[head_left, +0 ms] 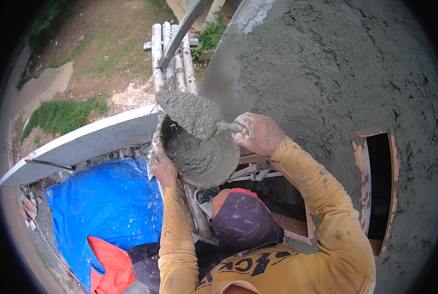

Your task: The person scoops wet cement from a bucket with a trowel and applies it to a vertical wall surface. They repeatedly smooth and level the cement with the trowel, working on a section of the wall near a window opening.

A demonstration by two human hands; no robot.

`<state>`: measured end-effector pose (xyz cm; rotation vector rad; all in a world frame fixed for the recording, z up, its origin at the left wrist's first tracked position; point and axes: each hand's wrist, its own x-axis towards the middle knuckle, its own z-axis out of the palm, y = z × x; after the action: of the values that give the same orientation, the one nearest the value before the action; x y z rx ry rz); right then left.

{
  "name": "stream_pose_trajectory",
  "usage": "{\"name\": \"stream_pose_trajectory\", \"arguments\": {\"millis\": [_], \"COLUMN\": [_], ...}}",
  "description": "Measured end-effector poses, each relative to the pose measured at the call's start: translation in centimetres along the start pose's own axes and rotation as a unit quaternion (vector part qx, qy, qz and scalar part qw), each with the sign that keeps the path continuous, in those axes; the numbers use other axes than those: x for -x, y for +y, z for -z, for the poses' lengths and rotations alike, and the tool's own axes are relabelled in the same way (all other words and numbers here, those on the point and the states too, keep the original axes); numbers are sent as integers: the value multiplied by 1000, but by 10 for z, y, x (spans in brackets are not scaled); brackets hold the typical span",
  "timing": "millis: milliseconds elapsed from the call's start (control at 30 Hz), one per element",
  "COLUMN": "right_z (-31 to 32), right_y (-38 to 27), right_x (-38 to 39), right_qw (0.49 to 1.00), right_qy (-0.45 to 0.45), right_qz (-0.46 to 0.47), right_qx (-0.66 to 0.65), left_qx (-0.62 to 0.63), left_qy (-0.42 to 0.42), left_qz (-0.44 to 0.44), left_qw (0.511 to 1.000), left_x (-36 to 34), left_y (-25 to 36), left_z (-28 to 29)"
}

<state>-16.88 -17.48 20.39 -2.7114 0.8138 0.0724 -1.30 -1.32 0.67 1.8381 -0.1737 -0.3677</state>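
A person in a spattered yellow long-sleeved shirt works close against a wall (336,63) coated in rough, wet grey plaster, with a narrow framed opening (378,181) cut into it at the right. The left hand (164,169) grips the rim of a round pan (219,166) of mortar, fingers curled tight over its near edge, the pan held just off the wall above pale scaffold poles (172,54) that run away toward bare ground and grass. The right hand (259,133) is closed on the handle of a trowel (192,113), the handle hidden inside the fist; the blade juts left over the pan's far rim, heaped with thick, lumpy grey mortar. Room is tight: the wall crowds the right side, while the left falls open to a low white ledge (82,144), a crumpled blue tarp (104,206) and an orange cloth (111,267) well below. Both hands and sleeves are caked in dried grey spatter. The pan's inside is smeared with wet mortar, its rim worn smooth and grey.
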Motion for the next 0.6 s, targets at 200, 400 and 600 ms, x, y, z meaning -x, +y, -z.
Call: {"name": "stream_pose_trajectory", "arguments": {"millis": [200,400,600], "right_z": [115,229,190], "right_y": [-15,139,68], "right_x": [-74,-35,19], "right_qw": [928,851,949], "right_qy": [-10,321,243], "right_qz": [-12,-270,-198], "right_qx": [-373,-316,-37], "left_qx": [35,-173,-148], "left_qy": [29,-3,-1], "left_qz": [7,-132,-141], "left_qw": [999,976,979], "left_x": [-16,4,-14], "left_y": [-23,-41,-15], "left_z": [13,-22,-10]}}
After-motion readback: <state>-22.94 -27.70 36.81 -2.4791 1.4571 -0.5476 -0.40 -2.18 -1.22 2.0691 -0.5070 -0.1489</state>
